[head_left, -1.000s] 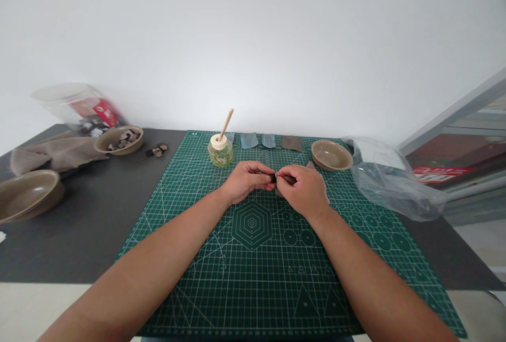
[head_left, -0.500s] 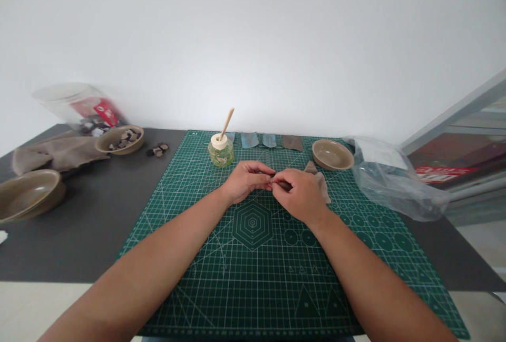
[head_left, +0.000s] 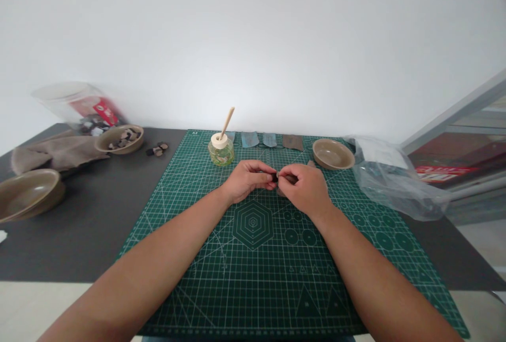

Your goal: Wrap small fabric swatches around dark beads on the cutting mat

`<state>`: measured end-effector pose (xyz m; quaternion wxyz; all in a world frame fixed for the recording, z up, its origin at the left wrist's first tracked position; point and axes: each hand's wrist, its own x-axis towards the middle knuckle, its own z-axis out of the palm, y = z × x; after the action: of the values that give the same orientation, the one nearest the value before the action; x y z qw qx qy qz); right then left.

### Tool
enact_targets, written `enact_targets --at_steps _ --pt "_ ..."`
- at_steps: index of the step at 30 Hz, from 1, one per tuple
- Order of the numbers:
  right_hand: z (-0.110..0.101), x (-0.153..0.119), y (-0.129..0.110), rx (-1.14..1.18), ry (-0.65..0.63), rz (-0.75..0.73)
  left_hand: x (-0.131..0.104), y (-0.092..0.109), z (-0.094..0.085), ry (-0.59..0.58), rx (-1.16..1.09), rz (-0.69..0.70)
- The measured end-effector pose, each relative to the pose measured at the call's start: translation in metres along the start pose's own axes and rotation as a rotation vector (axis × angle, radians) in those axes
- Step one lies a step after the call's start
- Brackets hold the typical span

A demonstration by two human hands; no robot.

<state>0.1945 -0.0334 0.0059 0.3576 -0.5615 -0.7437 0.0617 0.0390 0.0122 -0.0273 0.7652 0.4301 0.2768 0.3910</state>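
Over the green cutting mat (head_left: 253,279), my two hands meet fingertip to fingertip. My left hand (head_left: 250,181) pinches a small dark piece (head_left: 274,177) between thumb and fingers; its exact kind is too small to make out. Just to the right, my right hand (head_left: 306,186) has thumb and forefinger pinched at that piece. A greyish-brown cloth (head_left: 280,193) shows in part under the right fingers, and most of it is hidden by the hand. A glass jar of yellow-green liquid (head_left: 222,155), with a wooden stick through its pale lid, stands beyond my left hand.
Blue-grey cloth pieces (head_left: 250,139) and a brown one (head_left: 292,143) lie along the mat's back edge. A brown bowl (head_left: 334,154) and clear plastic bag (head_left: 391,184) are right. Left are a bowl of scraps (head_left: 105,144), loose scraps (head_left: 157,149) and another bowl (head_left: 51,194).
My right hand has shifted slightly right, and the dark piece now shows between the fingertips. The cloth that stuck out right of my right hand now shows beneath its fingers.
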Motion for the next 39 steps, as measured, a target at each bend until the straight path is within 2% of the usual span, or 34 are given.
enact_targets --at_steps 5,8,11,17,23,27,33,39 --pt "-0.0008 -0.0005 -0.0015 0.009 -0.019 -0.05 0.0004 -0.001 -0.0005 -0.001 0.0 0.01" --pt "-0.0007 -0.0008 0.0007 0.005 -0.049 -0.028 0.0003 -0.0005 -0.0003 0.002 -0.003 0.003" --pt "-0.0008 0.0002 0.0025 0.001 -0.016 0.015 0.0001 0.0 -0.0001 0.002 0.003 -0.002" --pt "-0.0009 -0.0013 -0.0009 0.01 -0.054 -0.05 0.0008 -0.0009 -0.001 -0.003 -0.002 0.012" --pt "-0.001 -0.0003 0.0023 0.017 0.01 0.008 0.0002 -0.0006 -0.0006 -0.003 0.005 -0.004" --pt "-0.0008 -0.002 -0.0009 0.016 -0.041 -0.041 0.0007 -0.0014 -0.0011 -0.002 0.001 0.012" --pt "-0.0018 -0.0016 0.0013 0.007 -0.01 0.025 -0.0004 -0.0001 0.0009 -0.001 0.042 -0.004" --pt "-0.0035 -0.0011 -0.0008 -0.001 -0.047 -0.014 -0.0005 -0.0006 0.0003 -0.011 0.029 0.007"
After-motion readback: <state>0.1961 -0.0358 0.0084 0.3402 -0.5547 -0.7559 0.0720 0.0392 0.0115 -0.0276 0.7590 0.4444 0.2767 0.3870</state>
